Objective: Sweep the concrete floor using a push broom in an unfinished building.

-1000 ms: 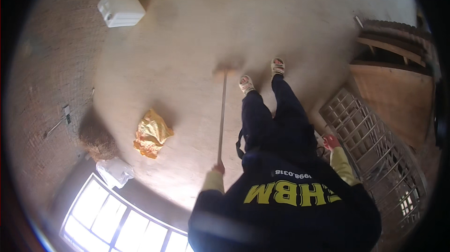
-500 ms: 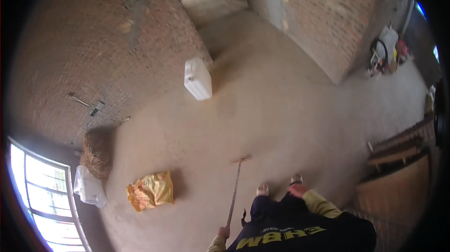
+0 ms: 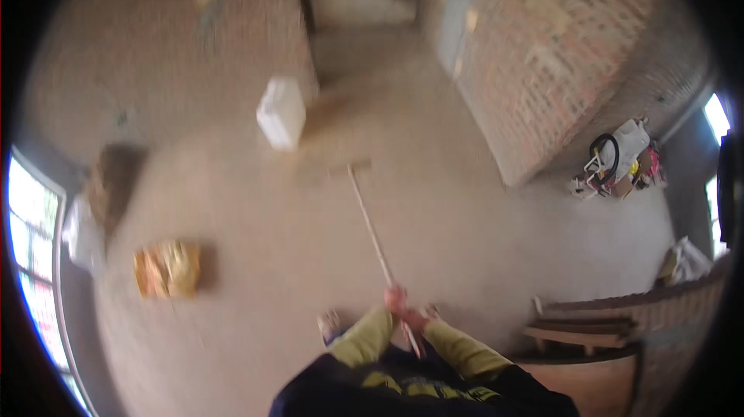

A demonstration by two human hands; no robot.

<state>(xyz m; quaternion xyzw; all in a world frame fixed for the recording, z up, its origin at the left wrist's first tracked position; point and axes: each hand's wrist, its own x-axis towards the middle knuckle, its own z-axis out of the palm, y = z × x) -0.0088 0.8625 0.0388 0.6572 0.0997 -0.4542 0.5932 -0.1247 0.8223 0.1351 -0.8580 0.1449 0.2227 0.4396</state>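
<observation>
A long-handled tool with a T-shaped head (image 3: 367, 222) reaches away from me across the floor. Its narrow crossbar lies far ahead, and blur hides whether that bar has teeth. My left hand (image 3: 396, 298) is closed around the pole in front of my body. Just behind and to the right, my right hand (image 3: 416, 319) grips the same pole near its end. Both arms wear yellow-green sleeves. Close beyond the crossbar, to its left, stands a white plastic jerrycan (image 3: 282, 115).
On the floor at left lies a crumpled golden sack (image 3: 167, 270). A white bag (image 3: 84, 235) leans by the window. Brick walls (image 3: 558, 53) flank a passage ahead. Several piled items (image 3: 620, 157) sit at right, with wooden boards (image 3: 585, 332) nearer me.
My right hand has come from beside my leg onto the pole, joining the left. The tool's head has moved farther ahead, and the view has shifted.
</observation>
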